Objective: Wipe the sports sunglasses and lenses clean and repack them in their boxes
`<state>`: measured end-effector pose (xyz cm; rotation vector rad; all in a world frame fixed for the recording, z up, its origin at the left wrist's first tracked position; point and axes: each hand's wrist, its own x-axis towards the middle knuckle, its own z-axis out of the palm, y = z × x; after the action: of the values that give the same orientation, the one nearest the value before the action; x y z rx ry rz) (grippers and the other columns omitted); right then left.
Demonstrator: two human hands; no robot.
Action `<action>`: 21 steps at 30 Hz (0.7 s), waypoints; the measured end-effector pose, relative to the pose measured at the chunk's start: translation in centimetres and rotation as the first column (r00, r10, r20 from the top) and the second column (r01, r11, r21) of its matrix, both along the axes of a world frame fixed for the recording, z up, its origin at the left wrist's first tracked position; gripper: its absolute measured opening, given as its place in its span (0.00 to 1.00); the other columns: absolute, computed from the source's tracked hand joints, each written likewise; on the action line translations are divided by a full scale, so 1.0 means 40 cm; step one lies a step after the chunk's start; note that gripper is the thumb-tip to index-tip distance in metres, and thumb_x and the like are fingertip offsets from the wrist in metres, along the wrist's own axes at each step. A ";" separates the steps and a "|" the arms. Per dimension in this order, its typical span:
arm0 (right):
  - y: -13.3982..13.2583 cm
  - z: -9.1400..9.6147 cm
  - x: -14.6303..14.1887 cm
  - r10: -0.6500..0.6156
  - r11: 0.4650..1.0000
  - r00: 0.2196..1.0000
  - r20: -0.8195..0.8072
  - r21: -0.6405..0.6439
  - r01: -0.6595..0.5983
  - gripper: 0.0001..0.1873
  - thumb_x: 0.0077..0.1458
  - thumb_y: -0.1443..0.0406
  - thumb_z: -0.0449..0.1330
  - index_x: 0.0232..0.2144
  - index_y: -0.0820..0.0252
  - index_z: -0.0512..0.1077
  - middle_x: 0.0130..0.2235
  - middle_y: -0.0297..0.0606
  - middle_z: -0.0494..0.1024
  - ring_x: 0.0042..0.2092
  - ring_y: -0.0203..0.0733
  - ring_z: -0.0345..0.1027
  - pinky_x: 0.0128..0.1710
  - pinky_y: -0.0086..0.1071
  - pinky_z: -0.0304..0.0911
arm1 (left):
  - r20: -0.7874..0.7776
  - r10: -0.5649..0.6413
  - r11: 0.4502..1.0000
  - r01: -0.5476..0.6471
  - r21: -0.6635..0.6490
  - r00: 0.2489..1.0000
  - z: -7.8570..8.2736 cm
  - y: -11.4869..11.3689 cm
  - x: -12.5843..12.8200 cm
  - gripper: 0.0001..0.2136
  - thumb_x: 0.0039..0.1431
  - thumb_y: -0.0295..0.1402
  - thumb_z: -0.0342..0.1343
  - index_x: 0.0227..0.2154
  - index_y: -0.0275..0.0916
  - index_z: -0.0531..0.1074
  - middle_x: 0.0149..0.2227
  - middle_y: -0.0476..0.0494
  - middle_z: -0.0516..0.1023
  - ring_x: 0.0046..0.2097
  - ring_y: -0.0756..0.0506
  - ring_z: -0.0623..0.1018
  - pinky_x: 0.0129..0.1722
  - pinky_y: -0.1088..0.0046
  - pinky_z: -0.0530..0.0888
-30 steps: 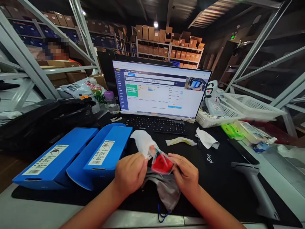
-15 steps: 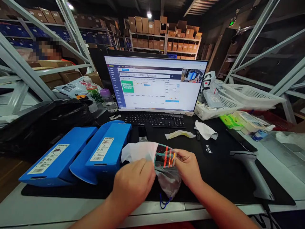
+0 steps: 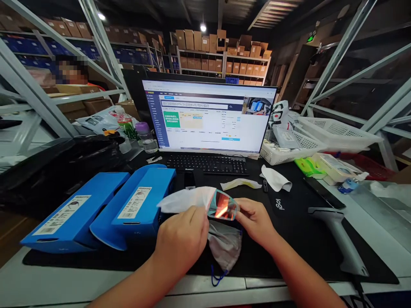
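My right hand (image 3: 255,222) pinches a pair of glasses (image 3: 223,205) with a teal frame and an orange-red mirrored lens, held just above the black desk mat (image 3: 298,239). My left hand (image 3: 181,237) is closed on a white cloth (image 3: 186,199) that lies against the left side of the glasses. A grey drawstring pouch (image 3: 224,248) with a blue cord lies on the mat under both hands. Two blue boxes (image 3: 105,209) with white labels lie to the left of my left hand.
A monitor (image 3: 208,115) and black keyboard (image 3: 208,164) stand behind the hands. White cloths (image 3: 276,179) lie right of the keyboard, with white baskets (image 3: 321,139) beyond. A grey barcode scanner (image 3: 340,237) lies at the right. A black bag (image 3: 58,164) and bottles (image 3: 146,137) sit left. A person sits behind the left rack.
The glasses turned from showing a red bunched shape to lying flatter with the lens facing up. My left hand moved the white cloth down and across the lens.
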<state>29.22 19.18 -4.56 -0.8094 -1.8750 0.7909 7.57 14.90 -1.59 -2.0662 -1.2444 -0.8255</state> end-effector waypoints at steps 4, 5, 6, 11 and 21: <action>-0.002 -0.013 -0.010 -0.155 0.985 0.986 -0.059 0.069 0.159 0.10 0.62 0.63 0.60 0.40 0.55 0.82 0.38 0.39 0.85 0.39 0.45 0.79 0.39 0.34 0.74 | 0.004 0.011 1.000 -0.011 -0.011 1.000 -0.008 -0.002 0.014 0.15 0.66 0.27 0.48 0.21 0.42 0.64 0.19 0.51 0.66 0.21 0.48 0.68 0.22 0.66 0.59; -0.006 -0.018 -0.015 -0.194 0.975 0.979 -0.066 0.096 0.199 0.10 0.62 0.64 0.60 0.40 0.54 0.82 0.39 0.39 0.85 0.40 0.46 0.79 0.40 0.35 0.75 | 0.000 0.024 1.000 -0.024 -0.011 1.000 -0.010 -0.003 0.017 0.15 0.66 0.27 0.49 0.21 0.42 0.64 0.19 0.51 0.66 0.21 0.47 0.68 0.22 0.66 0.59; -0.010 -0.022 -0.019 -0.234 0.962 0.970 -0.070 0.125 0.241 0.10 0.61 0.65 0.60 0.41 0.54 0.82 0.40 0.39 0.85 0.41 0.47 0.80 0.41 0.36 0.75 | -0.010 0.036 0.999 -0.036 -0.012 0.999 -0.011 -0.005 0.020 0.15 0.66 0.28 0.49 0.22 0.42 0.64 0.19 0.51 0.67 0.21 0.47 0.68 0.22 0.66 0.58; -0.025 -0.032 -0.032 -0.391 0.862 0.918 -0.065 0.324 0.390 0.13 0.61 0.70 0.57 0.44 0.55 0.80 0.42 0.41 0.85 0.45 0.47 0.80 0.49 0.40 0.75 | -0.062 0.067 0.998 -0.067 0.002 0.996 0.004 -0.005 0.040 0.14 0.65 0.28 0.51 0.21 0.42 0.63 0.18 0.51 0.66 0.20 0.46 0.69 0.22 0.67 0.57; -0.034 0.001 0.002 -0.542 0.597 0.839 0.050 0.726 0.342 0.18 0.61 0.74 0.57 0.52 0.60 0.72 0.57 0.51 0.75 0.63 0.52 0.65 0.62 0.49 0.66 | -0.093 -0.012 0.998 0.017 0.054 0.996 0.076 0.048 0.053 0.15 0.64 0.28 0.52 0.19 0.42 0.63 0.17 0.51 0.64 0.22 0.46 0.67 0.22 0.66 0.53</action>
<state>29.31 17.83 -4.52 -0.8510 -1.8602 -0.3830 9.68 16.80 1.47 -2.0485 -1.1460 -0.7528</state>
